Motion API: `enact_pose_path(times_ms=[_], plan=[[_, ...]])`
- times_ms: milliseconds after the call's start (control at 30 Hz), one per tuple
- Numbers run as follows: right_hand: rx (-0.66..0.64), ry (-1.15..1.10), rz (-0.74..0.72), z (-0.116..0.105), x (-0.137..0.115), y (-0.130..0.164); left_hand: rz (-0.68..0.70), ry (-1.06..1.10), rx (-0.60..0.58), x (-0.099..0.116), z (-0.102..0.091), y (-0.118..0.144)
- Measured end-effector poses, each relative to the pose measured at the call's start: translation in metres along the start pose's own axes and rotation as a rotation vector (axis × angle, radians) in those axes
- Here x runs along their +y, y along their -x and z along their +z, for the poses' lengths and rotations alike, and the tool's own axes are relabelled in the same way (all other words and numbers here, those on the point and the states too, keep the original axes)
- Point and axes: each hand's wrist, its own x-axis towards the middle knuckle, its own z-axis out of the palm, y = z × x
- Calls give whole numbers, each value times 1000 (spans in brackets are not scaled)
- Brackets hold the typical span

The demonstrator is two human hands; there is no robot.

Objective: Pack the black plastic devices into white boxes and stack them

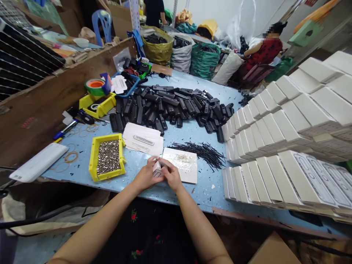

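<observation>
A small assembly and packing workshop is shown. A blue worktable [192, 190] is covered with a heap of black plastic parts [176, 106]; right of the heap, white boxes [288, 128] are stacked, and behind it bulk sacks [181, 55] are lined up.

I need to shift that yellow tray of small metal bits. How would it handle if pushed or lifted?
The yellow plastic tray looks nearly full of small shiny metal pieces, so probably heavy for its size. Its walls are low, so tilting would likely spill them. Pushed flat on the blue table, it should slide.
</observation>
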Motion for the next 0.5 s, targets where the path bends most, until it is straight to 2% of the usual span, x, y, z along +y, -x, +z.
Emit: enact_pose_path(times_ms=[100, 233, 333, 400, 433, 500], plan=[[-64, 57, -100, 3, 4, -1, -102, 33, -53, 12, -3, -7], [-20, 145, -96, 3, 0, 0, -166, -60, -63, 18, -5, -10], [3, 311, -323, -3, -3, -1, -119, -46, -72, 11, -6, -9], [-78, 450, -453, -7, -6, 3, -70, -17, -66, 8, -5, -8], [-122, 516, -460, -7, -9, 7, -56, -10, -37, 8, -3, -7], [-142, 621, -353, -3, -13, 23, -50, -12, 90, 11, 2, -3]])
